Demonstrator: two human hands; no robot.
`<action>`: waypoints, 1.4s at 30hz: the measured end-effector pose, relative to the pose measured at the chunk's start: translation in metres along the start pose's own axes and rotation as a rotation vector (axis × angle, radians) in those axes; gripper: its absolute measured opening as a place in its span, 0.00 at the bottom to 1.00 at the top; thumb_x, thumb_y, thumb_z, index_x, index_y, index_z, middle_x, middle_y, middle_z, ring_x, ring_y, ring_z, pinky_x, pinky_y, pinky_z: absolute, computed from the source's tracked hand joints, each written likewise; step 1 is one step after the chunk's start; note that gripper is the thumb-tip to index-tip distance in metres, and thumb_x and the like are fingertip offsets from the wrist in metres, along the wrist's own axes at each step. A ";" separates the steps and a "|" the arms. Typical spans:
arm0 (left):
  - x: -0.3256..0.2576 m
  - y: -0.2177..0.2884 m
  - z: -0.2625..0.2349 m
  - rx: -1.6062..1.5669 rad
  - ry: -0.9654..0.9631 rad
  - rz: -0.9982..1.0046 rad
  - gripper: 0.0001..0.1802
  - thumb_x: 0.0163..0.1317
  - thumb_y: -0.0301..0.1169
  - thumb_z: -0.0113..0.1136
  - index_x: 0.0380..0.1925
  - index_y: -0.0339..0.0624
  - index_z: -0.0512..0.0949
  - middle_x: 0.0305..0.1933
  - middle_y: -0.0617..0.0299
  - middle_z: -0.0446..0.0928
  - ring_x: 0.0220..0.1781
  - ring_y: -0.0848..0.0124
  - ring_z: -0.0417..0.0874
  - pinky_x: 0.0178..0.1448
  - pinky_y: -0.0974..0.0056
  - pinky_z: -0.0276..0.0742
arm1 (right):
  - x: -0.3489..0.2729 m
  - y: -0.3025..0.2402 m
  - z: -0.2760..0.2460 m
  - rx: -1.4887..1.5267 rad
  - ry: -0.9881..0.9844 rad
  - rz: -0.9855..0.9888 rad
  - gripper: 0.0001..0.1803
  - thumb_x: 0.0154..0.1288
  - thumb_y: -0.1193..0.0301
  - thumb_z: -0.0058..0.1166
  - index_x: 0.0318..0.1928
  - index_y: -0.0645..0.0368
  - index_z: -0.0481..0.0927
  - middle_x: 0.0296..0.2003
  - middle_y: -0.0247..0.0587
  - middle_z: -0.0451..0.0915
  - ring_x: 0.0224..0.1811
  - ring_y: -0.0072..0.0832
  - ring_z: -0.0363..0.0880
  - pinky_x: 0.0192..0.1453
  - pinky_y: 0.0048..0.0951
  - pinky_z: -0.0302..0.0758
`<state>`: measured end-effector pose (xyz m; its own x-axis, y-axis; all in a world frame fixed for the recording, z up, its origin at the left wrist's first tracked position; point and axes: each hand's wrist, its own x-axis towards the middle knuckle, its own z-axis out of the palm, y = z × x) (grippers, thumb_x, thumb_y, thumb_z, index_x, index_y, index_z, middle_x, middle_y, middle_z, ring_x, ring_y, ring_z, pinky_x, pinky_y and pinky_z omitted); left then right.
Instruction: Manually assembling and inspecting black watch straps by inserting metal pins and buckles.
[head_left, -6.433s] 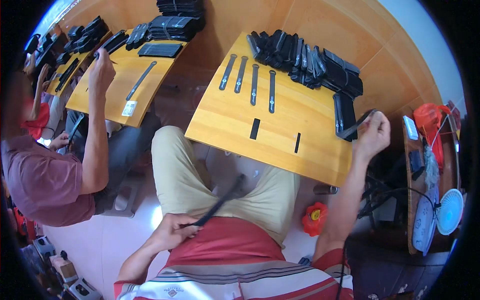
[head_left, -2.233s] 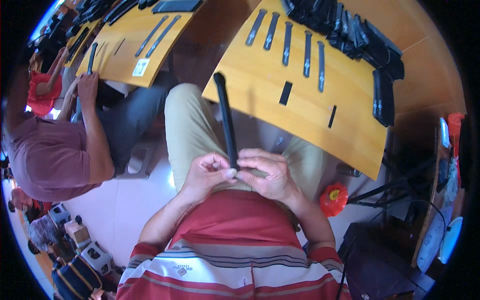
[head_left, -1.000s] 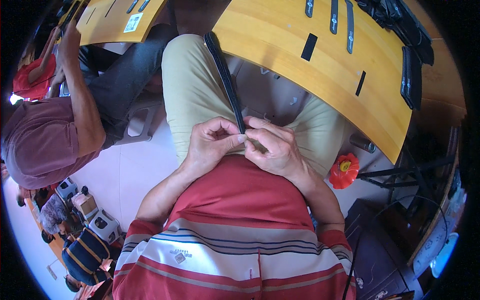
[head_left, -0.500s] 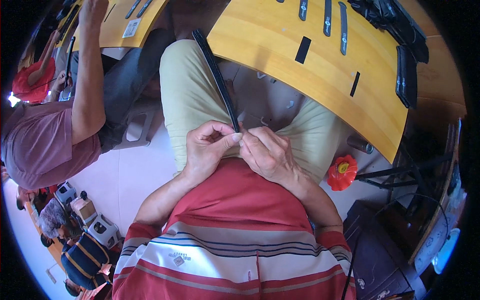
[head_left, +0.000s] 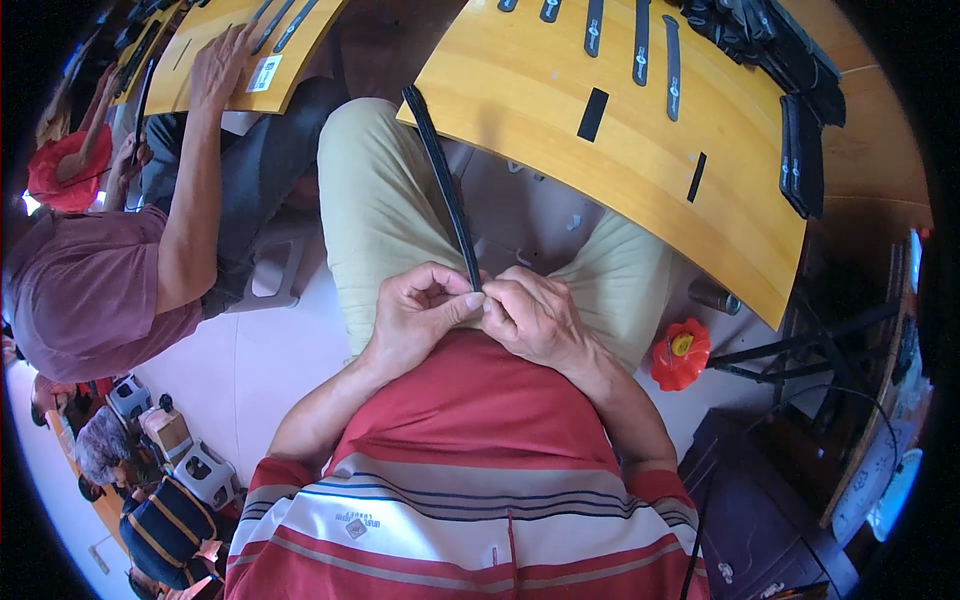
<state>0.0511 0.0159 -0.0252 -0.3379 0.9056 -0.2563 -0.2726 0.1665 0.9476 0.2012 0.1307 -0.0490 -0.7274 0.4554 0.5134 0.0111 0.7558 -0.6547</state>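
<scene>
**Holding one strap, with at least five laid out and a folded stack at right**

Far left: spot a co-worker's hand [head_left: 215, 72], fingers extended, over a neighbouring table [head_left: 172, 82], near two dark straps.

Centre: find a long black strap [head_left: 442, 180] above the lap, slanting up toward the near table's left corner. Not yet laid flat; judged mid-handling. Pinched at its lower end between thumb and forefinger of left hand [head_left: 415, 308]. Just beside, see right hand [head_left: 540, 315] with fingertips pressed together at that same end; judged to be pinching it too, tip hidden.

On the near wooden table [head_left: 500, 85], count at least five round-ended straps [head_left: 641, 45], flat, apart, in a slanting row; judged done. Cut by upper frame edge, so no full count.

Farther right: note two black rectangles [head_left: 592, 115], patch or slot uncertain. At the right edge, see folded black straps [head_left: 803, 155] beside a larger bundle [head_left: 795, 65]; apparently not worked through.
</scene>
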 end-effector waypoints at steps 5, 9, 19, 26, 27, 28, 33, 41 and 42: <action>-0.004 -0.002 -0.003 -0.098 -0.007 -0.044 0.06 0.61 0.17 0.65 0.35 0.33 0.76 0.37 0.62 0.80 0.38 0.79 0.81 0.44 0.72 0.82 | 0.002 -0.003 -0.002 0.012 -0.070 -0.101 0.15 0.47 0.82 0.62 0.37 0.62 0.74 0.28 0.41 0.75 0.26 0.35 0.80 0.26 0.33 0.77; -0.006 -0.002 -0.005 -0.062 -0.009 -0.083 0.07 0.59 0.16 0.64 0.34 0.33 0.76 0.37 0.62 0.80 0.38 0.80 0.81 0.44 0.72 0.82 | 0.002 -0.004 -0.002 -0.065 -0.102 -0.152 0.14 0.48 0.80 0.62 0.36 0.61 0.73 0.27 0.40 0.73 0.26 0.32 0.79 0.26 0.32 0.78; -0.010 -0.001 -0.003 0.030 0.067 -0.086 0.08 0.54 0.14 0.64 0.31 0.35 0.75 0.34 0.65 0.79 0.36 0.81 0.79 0.41 0.73 0.80 | 0.009 -0.017 -0.008 -0.257 -0.184 -0.237 0.09 0.57 0.69 0.58 0.29 0.58 0.72 0.25 0.39 0.68 0.28 0.32 0.76 0.28 0.32 0.77; -0.018 -0.003 -0.009 -0.008 0.072 -0.112 0.08 0.54 0.14 0.64 0.29 0.37 0.76 0.32 0.66 0.79 0.33 0.83 0.78 0.37 0.75 0.77 | 0.007 -0.018 -0.006 -0.155 -0.199 -0.218 0.09 0.56 0.69 0.60 0.30 0.59 0.73 0.26 0.37 0.69 0.28 0.32 0.76 0.28 0.32 0.77; -0.018 -0.002 -0.009 -0.007 0.072 -0.108 0.08 0.54 0.14 0.64 0.29 0.37 0.76 0.32 0.66 0.79 0.33 0.83 0.78 0.37 0.75 0.77 | 0.007 -0.017 -0.006 -0.141 -0.190 -0.218 0.09 0.56 0.69 0.60 0.30 0.59 0.74 0.26 0.37 0.69 0.28 0.32 0.76 0.28 0.32 0.78; -0.019 0.000 -0.009 -0.027 0.074 -0.128 0.08 0.54 0.14 0.64 0.29 0.37 0.76 0.32 0.66 0.79 0.33 0.83 0.78 0.38 0.75 0.77 | 0.007 -0.017 -0.006 -0.143 -0.189 -0.222 0.09 0.56 0.69 0.60 0.30 0.59 0.74 0.26 0.37 0.69 0.28 0.32 0.76 0.28 0.32 0.78; -0.016 -0.004 -0.012 -0.104 0.084 -0.146 0.07 0.56 0.15 0.63 0.30 0.37 0.77 0.32 0.66 0.80 0.34 0.82 0.79 0.41 0.75 0.77 | 0.011 -0.015 -0.007 0.021 -0.134 -0.156 0.11 0.53 0.73 0.64 0.35 0.60 0.76 0.32 0.40 0.75 0.32 0.34 0.80 0.32 0.34 0.80; -0.016 -0.005 -0.015 -0.107 0.013 -0.154 0.07 0.57 0.17 0.65 0.31 0.39 0.78 0.32 0.67 0.80 0.33 0.84 0.77 0.37 0.77 0.72 | 0.008 -0.010 -0.005 0.193 -0.121 -0.050 0.15 0.51 0.75 0.69 0.38 0.60 0.78 0.34 0.40 0.78 0.33 0.36 0.83 0.33 0.34 0.80; -0.015 -0.005 -0.016 -0.107 0.012 -0.153 0.07 0.57 0.17 0.65 0.31 0.39 0.78 0.32 0.67 0.80 0.33 0.84 0.77 0.37 0.77 0.72 | 0.008 -0.009 -0.005 0.198 -0.115 -0.050 0.15 0.51 0.75 0.69 0.38 0.60 0.78 0.34 0.40 0.78 0.33 0.36 0.83 0.33 0.34 0.80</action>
<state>0.0436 -0.0048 -0.0288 -0.2961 0.8681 -0.3985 -0.4154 0.2587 0.8721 0.1989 0.1297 -0.0358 -0.7972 0.3546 0.4886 -0.1533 0.6639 -0.7319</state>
